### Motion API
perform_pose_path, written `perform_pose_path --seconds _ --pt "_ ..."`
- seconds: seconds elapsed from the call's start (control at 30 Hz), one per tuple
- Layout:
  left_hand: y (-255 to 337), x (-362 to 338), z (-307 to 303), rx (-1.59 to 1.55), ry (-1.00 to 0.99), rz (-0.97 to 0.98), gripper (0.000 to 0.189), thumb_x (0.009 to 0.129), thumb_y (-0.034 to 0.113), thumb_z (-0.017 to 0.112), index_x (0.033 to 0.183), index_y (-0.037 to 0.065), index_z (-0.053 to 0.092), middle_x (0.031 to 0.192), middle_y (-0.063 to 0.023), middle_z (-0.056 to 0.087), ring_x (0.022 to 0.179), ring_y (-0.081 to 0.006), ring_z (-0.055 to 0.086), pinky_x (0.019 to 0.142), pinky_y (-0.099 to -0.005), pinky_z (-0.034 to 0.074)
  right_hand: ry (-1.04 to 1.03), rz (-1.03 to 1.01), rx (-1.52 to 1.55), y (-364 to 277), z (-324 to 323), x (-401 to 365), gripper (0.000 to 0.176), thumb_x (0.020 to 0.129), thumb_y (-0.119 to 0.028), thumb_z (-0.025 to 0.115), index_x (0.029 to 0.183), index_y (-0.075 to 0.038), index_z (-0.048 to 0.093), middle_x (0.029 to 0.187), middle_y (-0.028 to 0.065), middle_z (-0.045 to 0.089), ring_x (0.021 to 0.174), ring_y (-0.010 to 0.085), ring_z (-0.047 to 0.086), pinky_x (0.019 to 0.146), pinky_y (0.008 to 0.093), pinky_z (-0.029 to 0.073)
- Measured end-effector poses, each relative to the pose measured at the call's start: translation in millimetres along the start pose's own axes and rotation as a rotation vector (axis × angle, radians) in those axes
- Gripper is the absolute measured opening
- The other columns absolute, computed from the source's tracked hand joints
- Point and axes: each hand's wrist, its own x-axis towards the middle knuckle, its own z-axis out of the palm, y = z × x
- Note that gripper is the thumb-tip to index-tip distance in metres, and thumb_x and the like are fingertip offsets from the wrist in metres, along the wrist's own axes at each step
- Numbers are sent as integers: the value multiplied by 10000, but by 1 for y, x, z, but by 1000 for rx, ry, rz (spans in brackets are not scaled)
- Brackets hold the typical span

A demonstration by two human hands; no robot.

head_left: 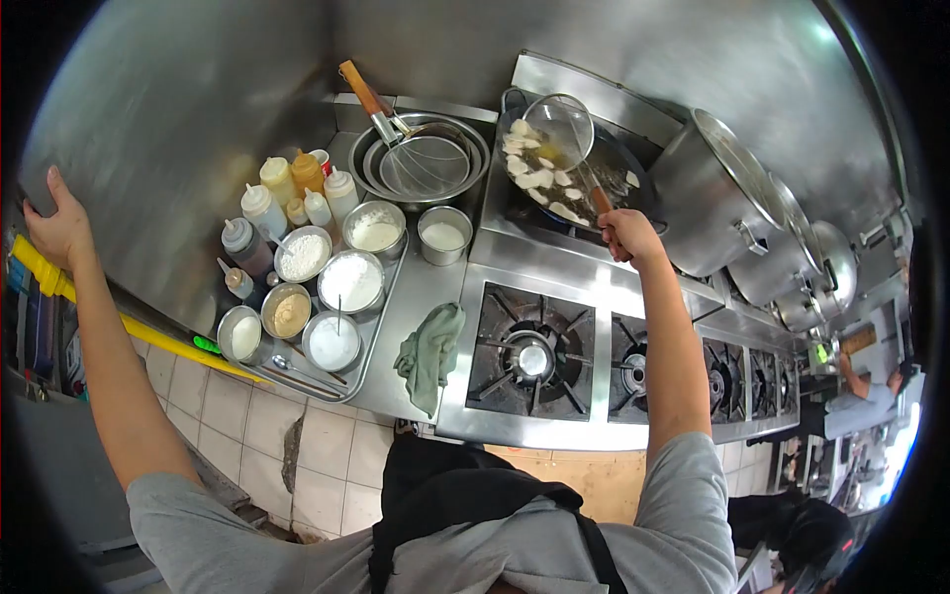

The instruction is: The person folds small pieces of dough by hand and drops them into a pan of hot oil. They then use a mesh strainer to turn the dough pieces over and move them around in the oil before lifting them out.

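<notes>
My right hand [631,236] is closed around the wooden handle of a round wire-mesh strainer [561,124]. The strainer's mesh overlaps a large dark wok [633,158] on the back of the stove. Pale, flat pieces of food [542,179] lie in the oil in the wok, mostly on its left side. Far to the left, my left hand [61,226] rests at the edge of the upright steel panel [139,188], its fingers extended and holding nothing. A yellow pipe [45,272] runs just below that hand.
Bottles and metal tubs of powders fill a tray [371,342]. Behind it, strainers sit in steel bowls [475,163]. A green cloth [430,356] lies beside the front burner [534,361]. Tall stockpots [708,198] stand right of the wok. Other people [861,406] are at the far right.
</notes>
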Motion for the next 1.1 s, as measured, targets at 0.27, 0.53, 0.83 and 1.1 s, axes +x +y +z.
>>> perform_pose_path --seconds 0.27,0.53,0.83,1.1 --pt "-14 5 10 29 -41 7 930 762 753 584 1287 -16 566 1255 -231 603 1163 -388 568 975 -445 451 6 -83 -84 -2 -11 -43 177 880 -179 573 782 -34 546 599 35 525 396 144 476 340 313 344" --pt "-3 1 6 -7 -7 11 938 754 756 587 1289 -15 566 1262 -230 601 1170 -386 567 971 -448 454 286 -138 -619 5 -28 -55 272 855 -260 543 884 2 608 746 175 651 633 310 647 628 416 509" --pt "-14 4 10 18 -36 33 832 794 696 620 1320 54 561 1314 -172 592 1175 -359 577 967 -419 456 460 -290 -888 15 -38 -52 298 872 -280 512 952 -15 622 933 257 661 922 427 627 819 504 474" --pt "-12 3 9 15 20 65 823 800 671 634 1311 31 561 1331 -171 580 1197 -359 564 990 -418 444 397 -280 -1006 29 -38 -44 302 885 -287 508 961 -20 627 933 246 673 919 428 633 835 515 479"
